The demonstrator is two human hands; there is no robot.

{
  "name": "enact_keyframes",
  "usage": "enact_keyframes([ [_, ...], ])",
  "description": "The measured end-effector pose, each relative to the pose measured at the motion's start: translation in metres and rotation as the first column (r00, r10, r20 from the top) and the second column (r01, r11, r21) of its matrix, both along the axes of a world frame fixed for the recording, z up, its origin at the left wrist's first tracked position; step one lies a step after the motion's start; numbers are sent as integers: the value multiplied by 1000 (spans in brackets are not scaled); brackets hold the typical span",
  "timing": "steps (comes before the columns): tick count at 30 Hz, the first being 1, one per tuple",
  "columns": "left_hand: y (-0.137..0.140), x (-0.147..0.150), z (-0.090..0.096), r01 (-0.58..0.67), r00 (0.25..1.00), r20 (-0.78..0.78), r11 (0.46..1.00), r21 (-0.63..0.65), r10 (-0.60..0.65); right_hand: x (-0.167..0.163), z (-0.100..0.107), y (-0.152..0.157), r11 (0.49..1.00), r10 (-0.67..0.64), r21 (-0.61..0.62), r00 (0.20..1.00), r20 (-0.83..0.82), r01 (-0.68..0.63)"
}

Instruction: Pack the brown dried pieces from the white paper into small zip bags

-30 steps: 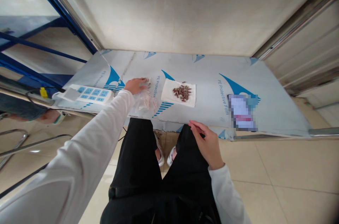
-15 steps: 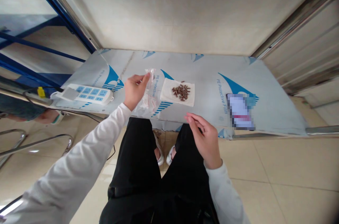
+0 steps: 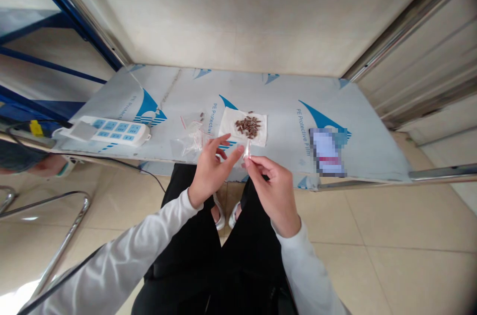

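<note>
Pinched between the thumb and forefinger of the right hand point(image 3: 274, 191), a small clear bag point(image 3: 247, 149) stood just on the near side of the white paper sheet point(image 3: 228, 128). The left hand point(image 3: 211, 168), fingers parted and thumb close to that bag, appeared to hold nothing; whether it touched the bag could not be told. Left of the sheet lay a loose pile of clear bags point(image 3: 194, 138), and farther left a white power strip point(image 3: 122, 132); well to its right lay a phone point(image 3: 328, 153). On the sheet rested a heap of brown capsules point(image 3: 249, 127), with a few dark pieces point(image 3: 201, 115), apparently capsules, to its left. Judged from this arrangement, the work stood at an early point: one bag was in hand, its contents indiscernible, while the pile and the heap lay unattended. Beyond the sheet rose a pale wall point(image 3: 238, 17).
</note>
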State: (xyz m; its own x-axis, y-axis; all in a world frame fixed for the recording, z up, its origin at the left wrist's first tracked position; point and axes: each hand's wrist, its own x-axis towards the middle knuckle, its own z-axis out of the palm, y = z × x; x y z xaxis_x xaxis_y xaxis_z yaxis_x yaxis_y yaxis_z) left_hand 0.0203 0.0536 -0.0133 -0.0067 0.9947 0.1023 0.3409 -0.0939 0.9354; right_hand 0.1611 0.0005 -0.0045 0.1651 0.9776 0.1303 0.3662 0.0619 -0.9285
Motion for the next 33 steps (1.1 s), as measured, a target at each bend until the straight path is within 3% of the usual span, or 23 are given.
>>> enact_keyframes([
  [3, -7, -6, 6, -28, 1000, -10, 997, 67, 29, 11, 7, -5, 1000, 27, -3, 991, 132, -27],
  [6, -22, -5, 12, 149, 988, 42, 989, -25, -148, 15, 14, -9, 998, 24, 41, 944, 329, -40],
  [8, -29, -1, 12, 204, 975, 107, 974, -96, -194, 14, 15, -11, 995, 22, 73, 892, 452, -62],
  [10, -32, 5, 9, 182, 970, 195, 964, -192, -144, 13, 15, -14, 991, 21, 101, 842, 539, -90],
  [13, -31, 10, 4, 211, 938, 338, 897, -388, -75, 11, 14, -17, 984, 32, 115, 781, 624, -132],
  [16, -31, 10, 2, 243, 911, 409, 872, -425, -55, 11, 11, -21, 979, 84, 87, 755, 650, -184],
  [22, -37, 3, 9, 352, 810, 586, 813, -464, -17, 10, 4, -28, 989, 70, 92, 908, 413, -118],
  [28, -39, 0, 9, 307, 847, 532, 833, -460, -19, 5, 4, -29, 989, 97, 98, 980, 173, -115],
  [33, -35, -7, 10, 413, 838, 516, 824, -388, -177, 10, 3, -27, 971, 218, -78, 972, -84, -224],
])
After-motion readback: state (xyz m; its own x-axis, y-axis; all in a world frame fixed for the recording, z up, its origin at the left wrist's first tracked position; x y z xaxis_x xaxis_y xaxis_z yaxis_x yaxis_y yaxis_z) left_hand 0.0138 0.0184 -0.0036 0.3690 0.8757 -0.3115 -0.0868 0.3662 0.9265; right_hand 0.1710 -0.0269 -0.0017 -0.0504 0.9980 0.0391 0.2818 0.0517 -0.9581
